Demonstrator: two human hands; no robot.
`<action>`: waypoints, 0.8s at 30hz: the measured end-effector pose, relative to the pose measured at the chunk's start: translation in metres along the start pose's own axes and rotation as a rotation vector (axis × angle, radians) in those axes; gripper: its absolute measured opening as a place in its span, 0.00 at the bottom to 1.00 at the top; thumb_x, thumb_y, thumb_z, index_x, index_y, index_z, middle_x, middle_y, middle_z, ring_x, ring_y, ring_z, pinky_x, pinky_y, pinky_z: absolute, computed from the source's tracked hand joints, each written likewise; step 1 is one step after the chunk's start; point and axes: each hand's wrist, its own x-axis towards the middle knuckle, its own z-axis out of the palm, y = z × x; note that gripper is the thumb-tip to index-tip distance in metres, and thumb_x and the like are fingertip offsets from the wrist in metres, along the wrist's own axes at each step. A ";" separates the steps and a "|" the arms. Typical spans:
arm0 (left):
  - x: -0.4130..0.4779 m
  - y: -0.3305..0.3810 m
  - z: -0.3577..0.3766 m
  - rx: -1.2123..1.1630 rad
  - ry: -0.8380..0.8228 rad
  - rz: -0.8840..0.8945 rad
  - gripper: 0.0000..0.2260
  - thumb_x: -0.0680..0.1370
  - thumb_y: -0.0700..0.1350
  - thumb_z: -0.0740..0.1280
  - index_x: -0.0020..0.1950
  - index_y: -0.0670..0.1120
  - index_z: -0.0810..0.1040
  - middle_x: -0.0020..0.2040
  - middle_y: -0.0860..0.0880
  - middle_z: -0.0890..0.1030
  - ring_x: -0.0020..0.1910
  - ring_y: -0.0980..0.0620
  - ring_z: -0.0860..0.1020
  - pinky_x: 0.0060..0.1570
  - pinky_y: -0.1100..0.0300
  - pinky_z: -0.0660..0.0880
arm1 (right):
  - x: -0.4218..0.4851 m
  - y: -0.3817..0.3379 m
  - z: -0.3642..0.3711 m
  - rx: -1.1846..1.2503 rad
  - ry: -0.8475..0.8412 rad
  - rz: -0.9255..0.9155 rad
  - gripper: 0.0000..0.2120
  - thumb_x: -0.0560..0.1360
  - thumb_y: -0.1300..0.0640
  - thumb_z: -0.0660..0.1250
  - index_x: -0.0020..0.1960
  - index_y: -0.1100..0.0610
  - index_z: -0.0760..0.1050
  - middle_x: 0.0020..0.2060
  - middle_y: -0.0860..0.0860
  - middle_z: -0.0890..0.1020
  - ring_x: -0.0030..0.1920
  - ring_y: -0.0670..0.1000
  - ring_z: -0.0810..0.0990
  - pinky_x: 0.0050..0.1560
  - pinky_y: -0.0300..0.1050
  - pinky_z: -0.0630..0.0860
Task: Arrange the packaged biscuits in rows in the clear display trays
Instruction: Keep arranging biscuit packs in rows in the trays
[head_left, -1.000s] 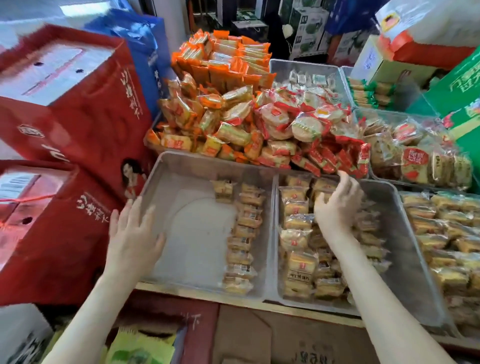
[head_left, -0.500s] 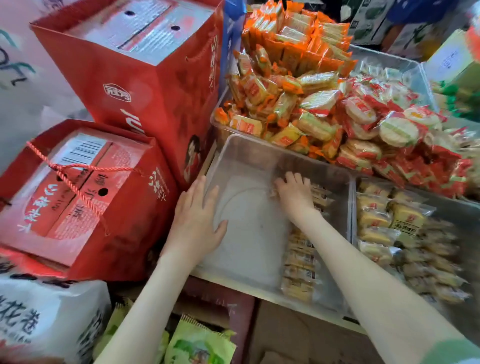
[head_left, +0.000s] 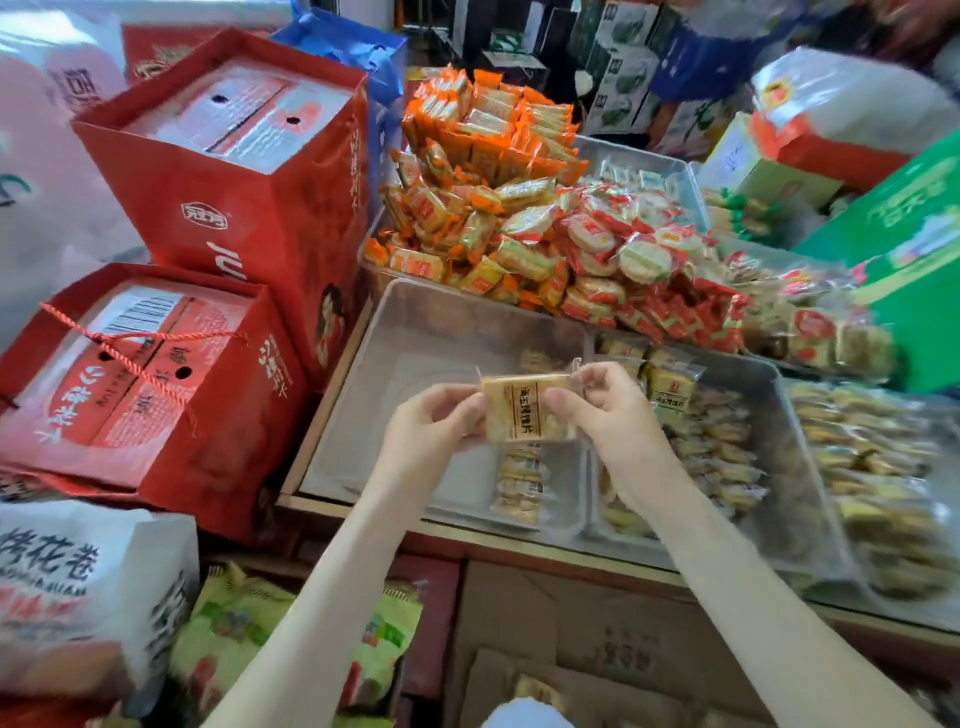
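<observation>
Two hands hold one yellow clear-wrapped biscuit packet (head_left: 524, 410) over a clear plastic display tray (head_left: 415, 338).
The left hand (head_left: 434, 423) pinches its left end with curled fingers (head_left: 462, 410), the right hand (head_left: 610, 415) pinches its right end; it hangs above the tray's row of packets (head_left: 519, 480), near the counter (head_left: 467, 530) front edge.

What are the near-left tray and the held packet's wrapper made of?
The tray looks like clear rigid plastic, slightly cloudy; walls see-through, with glare. The biscuit packet, pinched between left hand and right hand: thin glossy transparent film, probably plastic; biscuit visible inside.
</observation>
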 end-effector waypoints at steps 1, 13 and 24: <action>-0.008 0.003 0.009 -0.013 0.000 -0.015 0.05 0.79 0.40 0.67 0.51 0.45 0.82 0.47 0.45 0.86 0.48 0.49 0.84 0.49 0.55 0.81 | -0.012 0.001 -0.009 0.069 0.031 -0.004 0.08 0.76 0.59 0.69 0.53 0.57 0.71 0.44 0.51 0.84 0.43 0.45 0.83 0.35 0.33 0.74; -0.084 0.034 0.103 0.091 0.035 0.097 0.06 0.78 0.37 0.69 0.40 0.41 0.78 0.32 0.48 0.81 0.32 0.53 0.79 0.37 0.58 0.81 | -0.094 0.018 -0.105 0.423 0.238 0.062 0.06 0.78 0.61 0.65 0.45 0.59 0.79 0.43 0.58 0.83 0.42 0.55 0.78 0.40 0.46 0.79; -0.127 0.032 0.149 0.496 0.232 0.239 0.05 0.78 0.45 0.70 0.51 0.46 0.77 0.45 0.53 0.81 0.40 0.59 0.79 0.40 0.69 0.76 | -0.124 0.020 -0.124 0.460 0.328 0.010 0.07 0.80 0.58 0.63 0.44 0.57 0.73 0.40 0.52 0.84 0.41 0.50 0.84 0.44 0.54 0.83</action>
